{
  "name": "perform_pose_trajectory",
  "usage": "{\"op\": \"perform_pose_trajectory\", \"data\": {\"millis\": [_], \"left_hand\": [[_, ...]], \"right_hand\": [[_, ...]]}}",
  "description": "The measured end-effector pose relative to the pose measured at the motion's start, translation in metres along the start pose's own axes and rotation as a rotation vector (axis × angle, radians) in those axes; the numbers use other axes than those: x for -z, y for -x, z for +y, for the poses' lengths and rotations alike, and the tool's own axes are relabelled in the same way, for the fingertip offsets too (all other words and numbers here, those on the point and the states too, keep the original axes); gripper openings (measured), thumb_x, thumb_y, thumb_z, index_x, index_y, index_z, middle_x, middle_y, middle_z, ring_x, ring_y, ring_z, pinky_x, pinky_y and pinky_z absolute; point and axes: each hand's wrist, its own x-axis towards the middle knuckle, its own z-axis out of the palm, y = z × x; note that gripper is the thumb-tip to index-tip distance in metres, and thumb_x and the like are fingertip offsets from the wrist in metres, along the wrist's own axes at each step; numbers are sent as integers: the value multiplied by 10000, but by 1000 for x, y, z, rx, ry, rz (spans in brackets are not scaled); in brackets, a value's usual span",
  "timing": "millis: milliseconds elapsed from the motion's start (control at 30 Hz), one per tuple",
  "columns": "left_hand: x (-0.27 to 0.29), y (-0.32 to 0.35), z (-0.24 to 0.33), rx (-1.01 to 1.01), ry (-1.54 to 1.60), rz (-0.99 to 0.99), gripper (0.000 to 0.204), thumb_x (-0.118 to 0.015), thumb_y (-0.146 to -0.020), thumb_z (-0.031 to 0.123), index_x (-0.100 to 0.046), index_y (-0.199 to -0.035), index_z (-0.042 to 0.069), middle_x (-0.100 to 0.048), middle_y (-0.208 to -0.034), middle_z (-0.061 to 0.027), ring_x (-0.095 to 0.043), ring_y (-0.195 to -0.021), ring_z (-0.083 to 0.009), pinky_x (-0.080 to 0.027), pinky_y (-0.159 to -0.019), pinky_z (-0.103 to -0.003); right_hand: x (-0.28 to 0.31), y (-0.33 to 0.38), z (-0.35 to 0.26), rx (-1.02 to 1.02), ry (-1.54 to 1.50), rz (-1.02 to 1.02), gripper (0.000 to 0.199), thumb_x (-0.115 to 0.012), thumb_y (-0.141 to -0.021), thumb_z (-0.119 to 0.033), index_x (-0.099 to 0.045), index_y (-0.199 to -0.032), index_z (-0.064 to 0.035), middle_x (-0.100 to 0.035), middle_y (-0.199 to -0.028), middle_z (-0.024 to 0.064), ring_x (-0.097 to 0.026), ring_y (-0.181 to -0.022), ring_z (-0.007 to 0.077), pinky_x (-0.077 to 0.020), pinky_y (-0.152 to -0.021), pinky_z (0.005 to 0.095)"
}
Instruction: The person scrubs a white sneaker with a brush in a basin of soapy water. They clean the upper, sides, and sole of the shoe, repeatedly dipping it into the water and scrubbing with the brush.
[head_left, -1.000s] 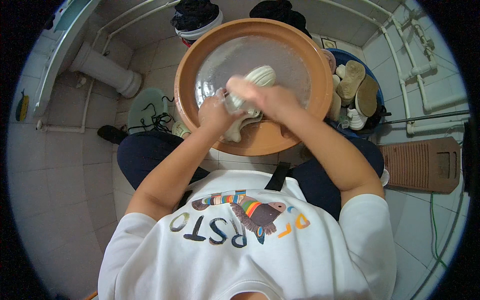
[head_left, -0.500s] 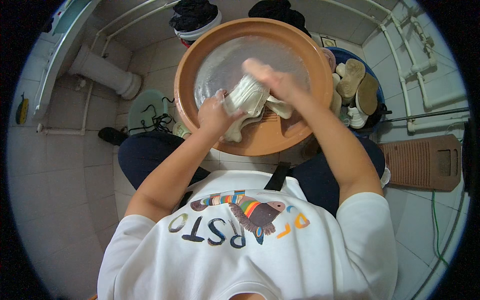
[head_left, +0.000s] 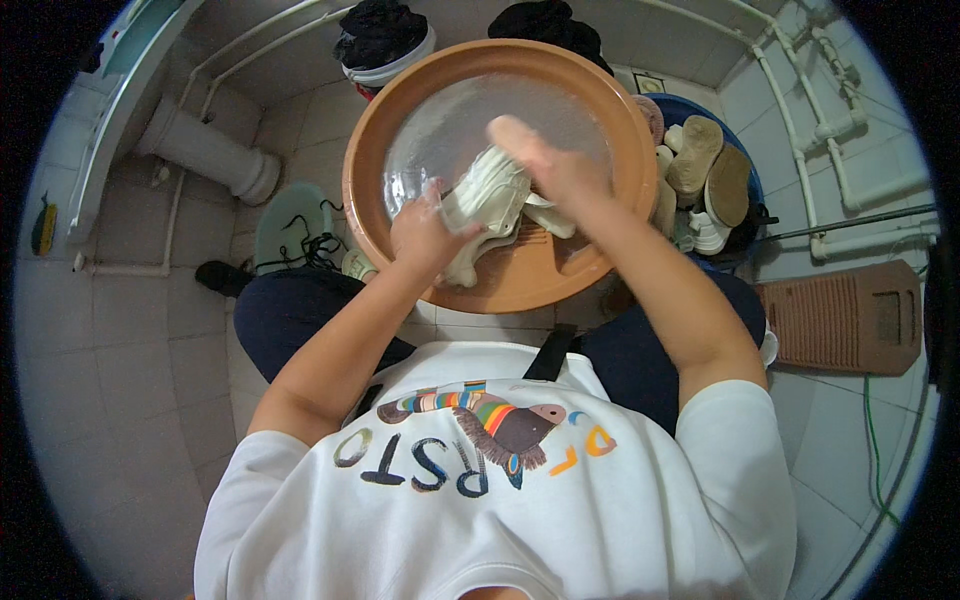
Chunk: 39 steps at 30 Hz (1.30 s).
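Note:
A pale cream-white shoe is tilted over the near part of a large orange-brown basin. My left hand grips the shoe from its left side. Closed around a tan brush, my right hand is over the shoe's upper right side. The brush is blurred, and its bristles do not show. Beneath the shoe, a pale flap-like piece lies near a ridged washboard section of the basin. Cloudy, sudsy water fills the basin's far part.
At right, a blue tub holds several shoes and insoles. A brown washboard lies below it. On the left is a pale green basin with dark laces. A white bucket with dark cloth stands behind; pipes line the wall.
My hands keep hold of the shoe and the brush over the basin. The brush and right hand show motion blur, with only a slight shift in place.

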Motion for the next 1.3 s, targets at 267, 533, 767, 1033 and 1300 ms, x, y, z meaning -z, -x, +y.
{"op": "perform_pose_trajectory", "data": {"millis": [267, 533, 767, 1033, 1300], "left_hand": [[1, 4, -5, 36, 111, 34, 1128, -770, -570, 474, -136, -1352, -36, -625, -903, -176, -611, -804, -316, -481, -696, -364], [-11, 12, -18, -46, 284, 172, 1217, -787, -556, 457, -24, -1374, -23, -610, -970, -192, -597, -869, -317, -472, -751, -362], [-4, 1, -6, 50, 172, 8, 1221, -818, -536, 389, -11, -1395, 72, -584, -1084, -190, -589, -959, -324, -469, -813, -359], [6, -1, -4, -24, 55, -96, 1126, -798, -503, 486, -231, -1351, 11, -588, -1038, -193, -588, -932, -324, -469, -813, -356], [28, -13, 11, -30, -210, -362, 827, -743, -569, 418, -436, -1191, -34, -600, -991, -176, -591, -914, -294, -483, -775, -362]], "right_hand": [[5, -2, -9, -89, -130, -122, 465, -358, -859, -456, -486, -1174, -138, -622, -871, 204, -613, -796, 347, -471, -727, 437], [-21, 28, -27, 185, 61, -139, 643, -330, -787, -595, -559, -1154, -118, -578, -1032, 249, -569, -958, 371, -412, -864, 426], [-28, -2, 9, 153, 223, -25, 461, -369, -861, -467, -514, -1137, -127, -618, -931, 207, -597, -872, 376, -462, -745, 452], [-12, -28, 35, -90, -202, -67, 626, -372, -832, -572, -447, -1277, -137, -564, -1104, 213, -555, -1013, 322, -413, -870, 386], [-14, 14, -13, -30, -359, -124, 991, -373, -623, -825, -546, -1153, -6, -487, -1197, 269, -475, -1117, 377, -357, -942, 374]]}}
